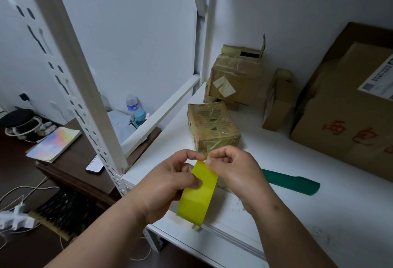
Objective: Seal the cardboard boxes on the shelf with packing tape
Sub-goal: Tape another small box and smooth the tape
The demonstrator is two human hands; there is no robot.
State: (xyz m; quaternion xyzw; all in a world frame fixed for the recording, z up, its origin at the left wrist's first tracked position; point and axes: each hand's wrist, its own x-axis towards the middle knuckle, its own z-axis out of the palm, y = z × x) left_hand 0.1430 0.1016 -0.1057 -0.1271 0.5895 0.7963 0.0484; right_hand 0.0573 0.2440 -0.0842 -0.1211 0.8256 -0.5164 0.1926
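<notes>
Directly above the front edge of the white shelf (297, 214), a roll of yellow packing tape (197, 195) is held between the two hands. The roll is gripped by the left hand (168, 184), whose fingers are curled round its left side, with the thumb laid across its outer face. The tape's top edge is pinched by the right hand (231, 167), with the fingertips bent in tight on it. The two hands are kept close together, almost touching at the fingertips.

Just beyond the hands, a small cardboard box (212, 127) wrapped in clear glossy tape is seen standing on the shelf. Farther back, near the wall, a second small box (234, 76) with a raised flap is stacked on a flatter piece of cardboard. A narrow box (276, 102) is set to its right, and a large box (348, 106) with a white label and red characters is placed at the right edge. A flat green tool (293, 181) is laid on the shelf just right of the right hand.

Left of the shelf upright, a dark desk (70, 161) is seen lower down, with an iridescent notebook (54, 144), a phone (94, 165) and a water bottle (131, 103)
</notes>
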